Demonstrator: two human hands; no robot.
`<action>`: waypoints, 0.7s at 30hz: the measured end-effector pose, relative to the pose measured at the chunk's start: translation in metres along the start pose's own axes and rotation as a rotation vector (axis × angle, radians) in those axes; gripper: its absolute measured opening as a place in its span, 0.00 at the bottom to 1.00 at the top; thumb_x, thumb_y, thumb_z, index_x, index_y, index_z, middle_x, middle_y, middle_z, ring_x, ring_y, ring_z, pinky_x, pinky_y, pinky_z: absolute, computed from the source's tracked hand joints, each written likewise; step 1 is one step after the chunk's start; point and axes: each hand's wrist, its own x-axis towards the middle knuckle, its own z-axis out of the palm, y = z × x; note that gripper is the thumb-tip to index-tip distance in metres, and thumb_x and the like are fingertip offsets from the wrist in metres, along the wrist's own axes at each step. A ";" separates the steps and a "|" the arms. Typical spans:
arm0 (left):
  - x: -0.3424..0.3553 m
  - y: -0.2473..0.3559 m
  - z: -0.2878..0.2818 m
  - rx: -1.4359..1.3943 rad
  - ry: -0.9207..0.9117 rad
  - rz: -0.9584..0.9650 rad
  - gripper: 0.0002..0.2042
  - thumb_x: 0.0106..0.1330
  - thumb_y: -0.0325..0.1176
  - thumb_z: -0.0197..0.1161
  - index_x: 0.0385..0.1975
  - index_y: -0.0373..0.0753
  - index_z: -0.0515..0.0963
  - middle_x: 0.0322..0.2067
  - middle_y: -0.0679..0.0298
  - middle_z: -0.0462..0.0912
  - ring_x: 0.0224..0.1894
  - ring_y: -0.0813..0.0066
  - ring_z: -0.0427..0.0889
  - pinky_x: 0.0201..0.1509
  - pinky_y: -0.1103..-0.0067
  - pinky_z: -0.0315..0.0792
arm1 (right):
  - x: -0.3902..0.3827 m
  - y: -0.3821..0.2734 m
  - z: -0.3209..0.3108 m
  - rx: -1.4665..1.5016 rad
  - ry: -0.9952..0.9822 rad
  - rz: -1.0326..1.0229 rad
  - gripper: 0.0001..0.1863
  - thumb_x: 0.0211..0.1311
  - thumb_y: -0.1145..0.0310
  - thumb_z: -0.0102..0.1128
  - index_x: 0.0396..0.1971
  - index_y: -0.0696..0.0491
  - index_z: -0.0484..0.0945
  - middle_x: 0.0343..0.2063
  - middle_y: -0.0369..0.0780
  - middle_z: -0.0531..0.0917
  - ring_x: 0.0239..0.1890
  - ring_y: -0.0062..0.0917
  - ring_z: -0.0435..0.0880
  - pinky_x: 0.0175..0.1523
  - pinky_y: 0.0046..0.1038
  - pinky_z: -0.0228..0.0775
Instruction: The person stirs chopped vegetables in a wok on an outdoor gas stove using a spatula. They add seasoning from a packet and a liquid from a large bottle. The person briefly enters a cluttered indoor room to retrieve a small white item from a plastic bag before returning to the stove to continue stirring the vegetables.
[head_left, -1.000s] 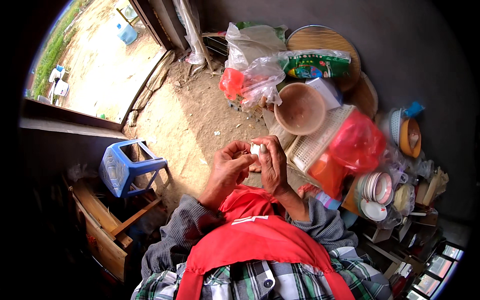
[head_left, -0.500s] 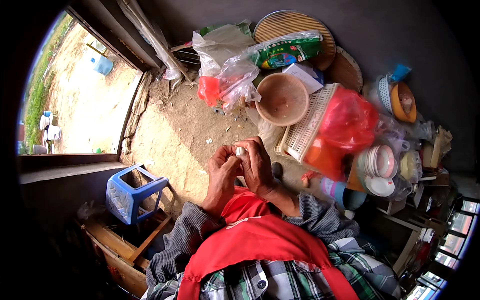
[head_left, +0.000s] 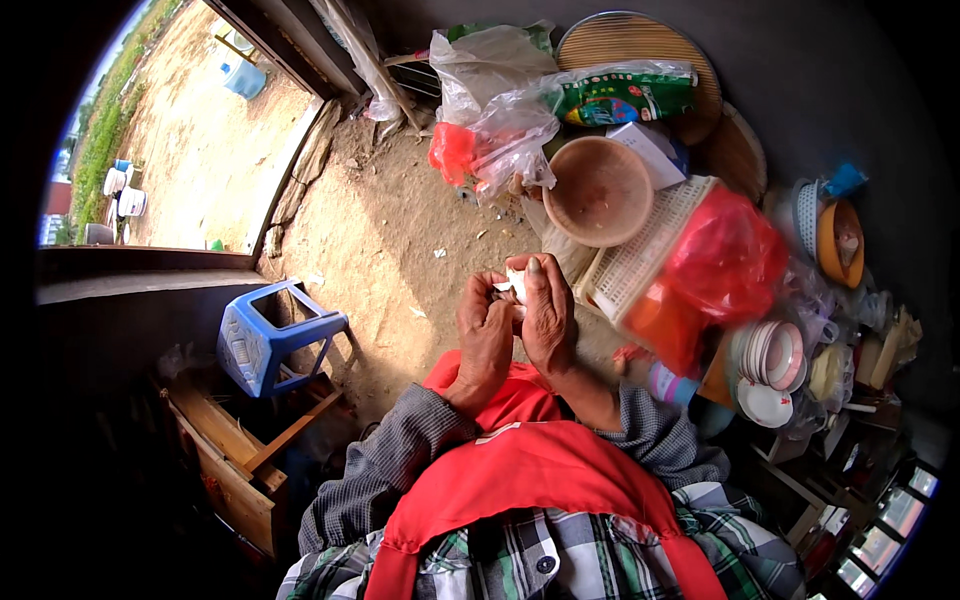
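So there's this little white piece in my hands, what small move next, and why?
I'd probably turn the white piece slightly: your left hand and right hand meet around it and cover part of it, so a small turn might show the hidden side.

Two hands (head_left: 487, 338), one blue stool (head_left: 245, 345), one red apron (head_left: 540, 475)

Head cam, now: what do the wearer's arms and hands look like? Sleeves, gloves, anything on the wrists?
Left hand and right hand are bare: no gloves or watch visible. Grey, fine-textured fabric sleeves cover the forearms, ending short of the wrists. No cables or markings visible on them. Nearer the shoulders: green, black and white plaid fabric shirt.
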 end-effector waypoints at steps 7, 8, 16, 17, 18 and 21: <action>0.007 0.008 0.012 -0.331 -0.011 -0.183 0.08 0.54 0.20 0.44 0.34 0.37 0.65 0.27 0.61 0.73 0.20 0.75 0.76 0.20 0.80 0.76 | 0.025 -0.001 -0.033 0.732 -0.186 0.463 0.17 0.65 0.58 0.40 0.40 0.55 0.71 0.31 0.35 0.75 0.29 0.17 0.75 0.31 0.19 0.69; 0.007 0.008 0.014 -0.353 0.005 -0.200 0.08 0.54 0.20 0.45 0.34 0.37 0.65 0.27 0.61 0.73 0.20 0.74 0.76 0.20 0.80 0.76 | 0.027 -0.001 -0.036 0.747 -0.202 0.490 0.17 0.65 0.57 0.40 0.40 0.55 0.71 0.31 0.35 0.75 0.29 0.17 0.75 0.29 0.18 0.69; -0.007 0.011 0.035 -0.484 0.130 -0.213 0.10 0.51 0.20 0.54 0.33 0.40 0.68 0.26 0.65 0.74 0.21 0.76 0.75 0.22 0.81 0.73 | 0.036 0.001 -0.059 0.759 -0.312 0.524 0.23 0.63 0.48 0.43 0.41 0.54 0.70 0.28 0.36 0.77 0.23 0.19 0.75 0.25 0.22 0.69; -0.008 0.008 0.032 -0.472 0.131 -0.212 0.09 0.52 0.21 0.55 0.33 0.41 0.69 0.27 0.65 0.75 0.21 0.77 0.73 0.22 0.82 0.72 | 0.039 0.003 -0.064 0.827 -0.419 0.552 0.25 0.63 0.46 0.42 0.40 0.54 0.70 0.27 0.36 0.77 0.23 0.18 0.75 0.25 0.21 0.69; -0.010 0.007 0.031 -0.460 0.131 -0.212 0.09 0.53 0.23 0.55 0.33 0.42 0.69 0.27 0.66 0.75 0.21 0.78 0.72 0.23 0.83 0.70 | 0.039 0.005 -0.065 0.846 -0.390 0.578 0.25 0.63 0.45 0.42 0.40 0.54 0.71 0.26 0.36 0.77 0.23 0.19 0.75 0.25 0.21 0.69; -0.012 0.005 0.029 -0.685 0.095 -0.283 0.09 0.53 0.23 0.56 0.33 0.43 0.70 0.26 0.66 0.75 0.21 0.79 0.71 0.23 0.84 0.69 | 0.041 0.002 -0.065 0.890 -0.331 0.647 0.26 0.62 0.44 0.40 0.39 0.54 0.72 0.26 0.37 0.77 0.23 0.20 0.75 0.25 0.22 0.69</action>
